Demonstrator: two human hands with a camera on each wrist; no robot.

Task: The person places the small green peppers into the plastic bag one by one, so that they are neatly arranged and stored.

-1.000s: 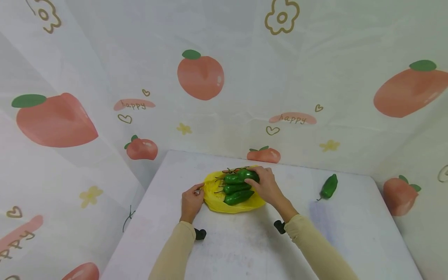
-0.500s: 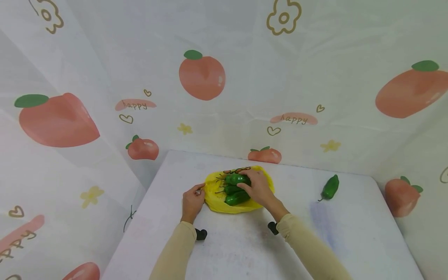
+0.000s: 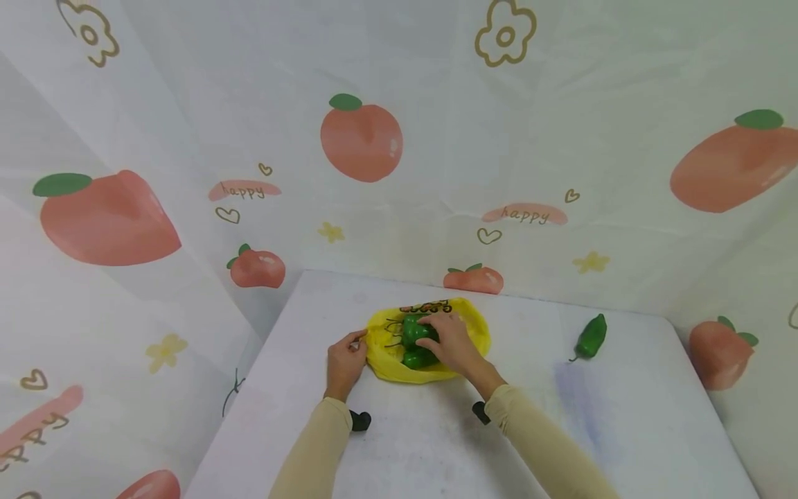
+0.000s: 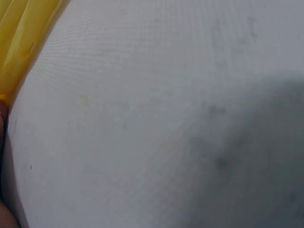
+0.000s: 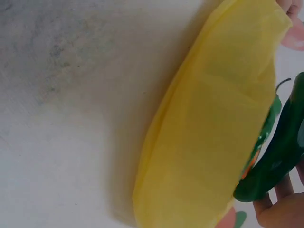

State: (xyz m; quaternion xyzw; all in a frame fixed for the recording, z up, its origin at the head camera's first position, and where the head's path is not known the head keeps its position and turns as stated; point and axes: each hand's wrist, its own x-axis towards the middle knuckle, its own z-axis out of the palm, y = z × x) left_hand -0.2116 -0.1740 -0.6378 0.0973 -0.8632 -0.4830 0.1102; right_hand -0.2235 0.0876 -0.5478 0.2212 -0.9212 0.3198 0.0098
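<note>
Yellow bag (image 3: 464,326) edge pinched by left hand (image 3: 345,362) — right hand (image 3: 454,341) gripping green peppers (image 3: 416,339).

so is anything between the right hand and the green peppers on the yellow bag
Nothing visible. The right hand already rests on the green peppers piled on the yellow bag, fingers over them. The left hand pinches the bag's left edge. One more pepper lies apart to the right on the table.

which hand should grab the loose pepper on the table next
Right. The loose pepper lies on the table to the right of the bag, on the right hand's side. The left hand pinches the bag's left edge, farther off, and probably should keep holding it.
</note>
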